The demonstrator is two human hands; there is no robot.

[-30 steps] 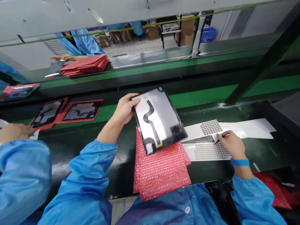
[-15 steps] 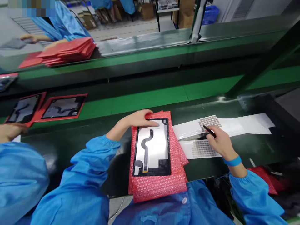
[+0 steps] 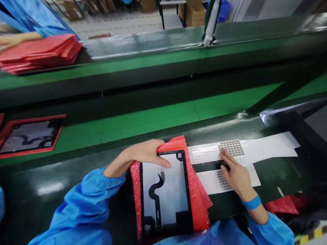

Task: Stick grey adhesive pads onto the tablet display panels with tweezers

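Panel (image 3: 170, 192) — face-up on red wrap (image 3: 198, 200). Left hand (image 3: 145, 153) at panel's far edge, thumb across its face, grip unclear; light pressure advisable. Right hand (image 3: 237, 176), right of panel: pinching dark tool (image 3: 224, 165), index finger at gridded sheet (image 3: 268, 148) — best kept steady.

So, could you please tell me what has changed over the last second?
The flat panel has come down onto the red bubble wrap. The right hand has moved leftward along the white sheets. The left hand stays on the panel; the right still holds its dark tool.
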